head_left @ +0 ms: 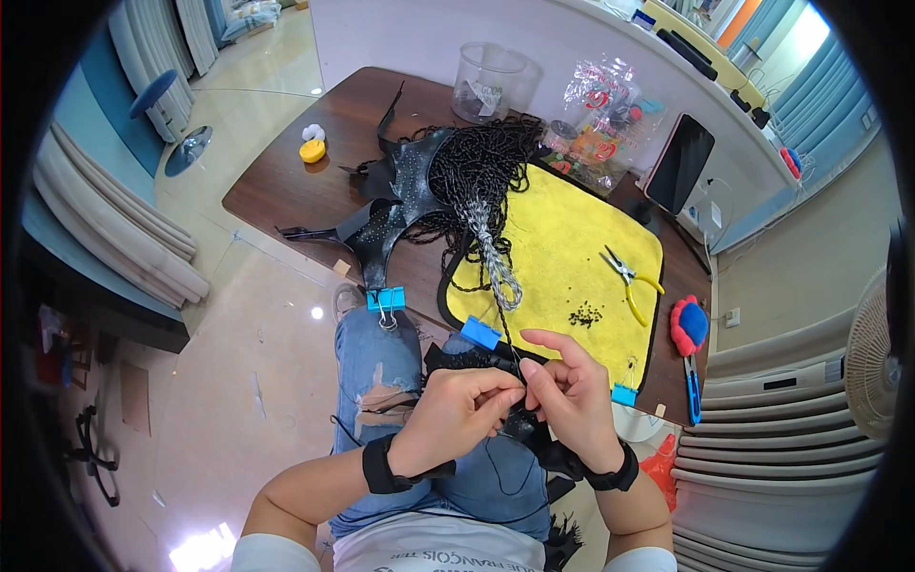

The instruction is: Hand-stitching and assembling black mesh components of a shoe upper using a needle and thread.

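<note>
A thin black braid (505, 329) hangs over the table's near edge toward my lap. My left hand (462, 412) pinches its lower end between thumb and fingertips. Close beside it, my right hand (575, 400) has its index finger raised and curved, with the thumb and lower fingers closed at a fine black thread by the braid; the exact grip is partly hidden. A loose loop of black thread (493, 469) droops below my hands. The braid comes from a mass of black braids (481, 157) joined to a black, studded piece (405, 176). A grey-and-white cord bundle (494, 259) lies over them.
A yellow mat (543, 224) carries small black beads (584, 315) and yellow-handled pliers (629, 281). Blue binder clips (479, 333) grip the near edge. At right are a red-and-blue pincushion (688, 324), a blue-handled tool (693, 391) and a phone (681, 162). A clear tub (488, 71) stands behind.
</note>
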Action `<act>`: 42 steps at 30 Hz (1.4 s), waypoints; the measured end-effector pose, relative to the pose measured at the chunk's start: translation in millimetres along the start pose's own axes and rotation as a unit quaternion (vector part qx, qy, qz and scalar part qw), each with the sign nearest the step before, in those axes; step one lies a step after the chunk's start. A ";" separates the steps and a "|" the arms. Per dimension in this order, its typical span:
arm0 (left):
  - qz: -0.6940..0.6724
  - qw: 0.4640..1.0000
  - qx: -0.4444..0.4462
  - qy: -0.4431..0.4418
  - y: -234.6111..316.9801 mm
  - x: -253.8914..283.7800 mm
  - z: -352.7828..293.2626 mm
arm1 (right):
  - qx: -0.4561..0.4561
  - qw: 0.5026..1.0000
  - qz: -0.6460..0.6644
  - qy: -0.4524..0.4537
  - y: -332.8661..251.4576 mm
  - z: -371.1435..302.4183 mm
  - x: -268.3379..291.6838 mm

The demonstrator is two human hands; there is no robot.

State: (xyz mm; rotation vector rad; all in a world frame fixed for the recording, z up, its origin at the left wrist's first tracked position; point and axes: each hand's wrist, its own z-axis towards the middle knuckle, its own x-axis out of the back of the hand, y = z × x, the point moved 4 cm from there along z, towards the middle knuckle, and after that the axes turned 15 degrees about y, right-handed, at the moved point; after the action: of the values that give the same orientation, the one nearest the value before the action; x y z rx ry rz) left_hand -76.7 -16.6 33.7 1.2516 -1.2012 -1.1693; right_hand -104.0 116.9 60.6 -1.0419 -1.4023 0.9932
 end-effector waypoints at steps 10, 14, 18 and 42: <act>0.002 1.000 -0.001 0.002 0.7 -0.5 -0.1 | 0.021 1.000 -0.016 0.015 0.4 2.0 -0.8; 0.010 1.000 -0.010 0.012 0.0 -0.7 -0.6 | 0.059 0.997 -0.031 0.035 0.5 3.9 -2.8; 0.015 0.999 -0.024 0.014 0.1 -0.7 -0.8 | 0.133 0.987 -0.068 0.063 -1.9 6.3 -4.6; 0.019 0.999 -0.041 0.020 3.3 -1.7 -1.6 | 0.222 0.962 -0.118 0.107 -9.5 -2.0 -2.3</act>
State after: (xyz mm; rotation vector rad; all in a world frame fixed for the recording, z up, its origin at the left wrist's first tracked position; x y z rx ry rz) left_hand -75.3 -14.8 37.0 1.1816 -1.1323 -1.1499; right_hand -102.6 112.2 69.2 -0.6102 -1.0321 0.9300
